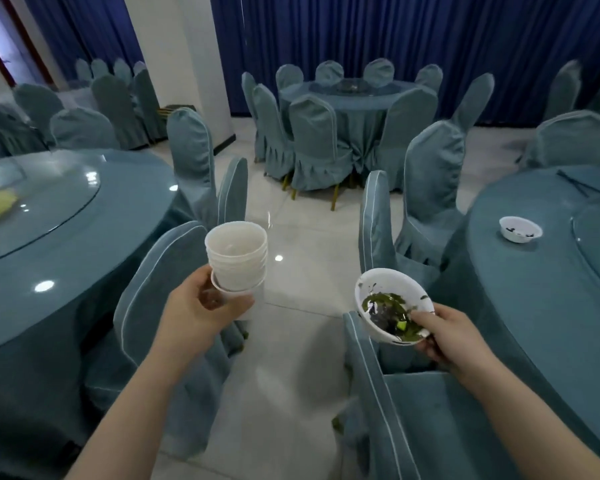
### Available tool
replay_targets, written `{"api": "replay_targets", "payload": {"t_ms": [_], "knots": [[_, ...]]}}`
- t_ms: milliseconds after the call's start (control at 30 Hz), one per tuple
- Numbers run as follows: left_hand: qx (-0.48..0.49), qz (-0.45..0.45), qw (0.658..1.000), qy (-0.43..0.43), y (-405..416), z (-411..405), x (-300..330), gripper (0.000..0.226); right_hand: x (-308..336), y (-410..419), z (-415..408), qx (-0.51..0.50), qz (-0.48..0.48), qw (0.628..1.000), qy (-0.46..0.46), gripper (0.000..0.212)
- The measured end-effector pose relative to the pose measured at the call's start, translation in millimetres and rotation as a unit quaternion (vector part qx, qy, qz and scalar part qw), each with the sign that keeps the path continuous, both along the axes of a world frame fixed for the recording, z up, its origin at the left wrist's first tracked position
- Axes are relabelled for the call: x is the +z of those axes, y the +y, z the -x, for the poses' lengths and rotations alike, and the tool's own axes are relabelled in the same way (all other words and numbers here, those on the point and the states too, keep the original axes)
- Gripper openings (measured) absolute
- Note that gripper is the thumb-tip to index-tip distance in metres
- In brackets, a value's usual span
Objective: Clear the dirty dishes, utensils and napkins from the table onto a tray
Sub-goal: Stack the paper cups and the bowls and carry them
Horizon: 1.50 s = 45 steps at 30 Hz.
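The right hand [454, 336] pinches the rim of a white ceramic bowl of green leftovers [392, 304], tilted; level it to avoid spills. The left hand [194, 306] wraps a nested stack of white cups [237, 256]. A second dirty white bowl [520, 229] waits on the blue-clothed round table [534, 292]; no tray is visible.
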<state>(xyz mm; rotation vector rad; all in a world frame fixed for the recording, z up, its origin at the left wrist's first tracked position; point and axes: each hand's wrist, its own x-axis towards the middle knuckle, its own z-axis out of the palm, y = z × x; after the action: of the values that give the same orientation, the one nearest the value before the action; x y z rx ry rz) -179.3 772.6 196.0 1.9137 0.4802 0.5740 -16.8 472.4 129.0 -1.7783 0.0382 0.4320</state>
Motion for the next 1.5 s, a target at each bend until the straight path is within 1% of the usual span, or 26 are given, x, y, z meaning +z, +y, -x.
{"api": "replay_targets", "payload": {"t_ms": [67, 167, 267, 400, 467, 667, 767, 867, 1000, 1067, 1200, 1300, 1500], "knots": [[-0.019, -0.001, 1.0, 0.007, 24.1, -26.8, -2.0, 0.037, -5.3, 25.4, -17.8, -0.018, -0.009, 1.0, 0.004, 0.011], [-0.042, 0.01, 0.999, 0.006, 55.9, -66.8, 0.7, 0.046, -6.4, 61.1, -45.1, -0.041, -0.018, 0.999, 0.001, 0.01], [-0.061, 0.032, 0.998, 0.005, 85.1, -100.4, -0.8, 0.045, -4.1, 87.4, -63.2, -0.06, -0.006, 0.998, 0.006, 0.013], [-0.116, 0.049, 0.992, 0.0, 115.0, -165.6, -3.6, 0.047, 6.3, 107.6, -97.0, -0.083, 0.02, 0.996, -0.015, 0.015], [-0.141, 0.067, 0.988, -0.009, 126.6, -200.8, -5.9, 0.045, 7.0, 115.0, -112.3, -0.111, 0.04, 0.993, -0.017, 0.015], [-0.246, 0.075, 0.966, -0.004, 147.0, -302.7, -16.5, 0.042, 2.9, 127.0, -148.5, -0.217, 0.03, 0.976, 0.001, 0.017], [-0.281, 0.091, 0.955, 0.005, 139.4, -352.2, -20.0, 0.037, 4.0, 123.8, -165.6, -0.274, 0.032, 0.961, 0.012, 0.017], [-0.33, 0.108, 0.938, 0.019, 127.7, -408.0, -22.2, 0.037, 3.8, 120.3, -190.3, -0.318, 0.021, 0.948, 0.009, 0.016], [-0.384, 0.138, 0.913, 0.016, 90.5, -501.4, -18.5, 0.04, 4.2, 118.1, -255.9, -0.347, 0.004, 0.938, 0.011, 0.019], [-0.405, 0.156, 0.901, 0.016, 69.0, -541.2, -14.5, 0.042, 7.5, 116.9, -288.7, -0.361, -0.02, 0.932, 0.01, 0.019], [-0.45, 0.153, 0.88, 0.018, 34.3, -621.8, -2.4, 0.046, 20.3, 104.6, -349.4, -0.389, -0.037, 0.92, -0.008, 0.017], [-0.466, 0.161, 0.87, 0.014, 15.5, -672.5, 1.2, 0.039, 27.2, 91.6, -378.0, -0.415, -0.031, 0.909, -0.014, 0.017], [-0.538, 0.151, 0.829, 0.013, -20.2, -774.2, 1.8, 0.041, 22.7, 71.9, -438.2, -0.498, 0.003, 0.867, -0.02, 0.018]]}}
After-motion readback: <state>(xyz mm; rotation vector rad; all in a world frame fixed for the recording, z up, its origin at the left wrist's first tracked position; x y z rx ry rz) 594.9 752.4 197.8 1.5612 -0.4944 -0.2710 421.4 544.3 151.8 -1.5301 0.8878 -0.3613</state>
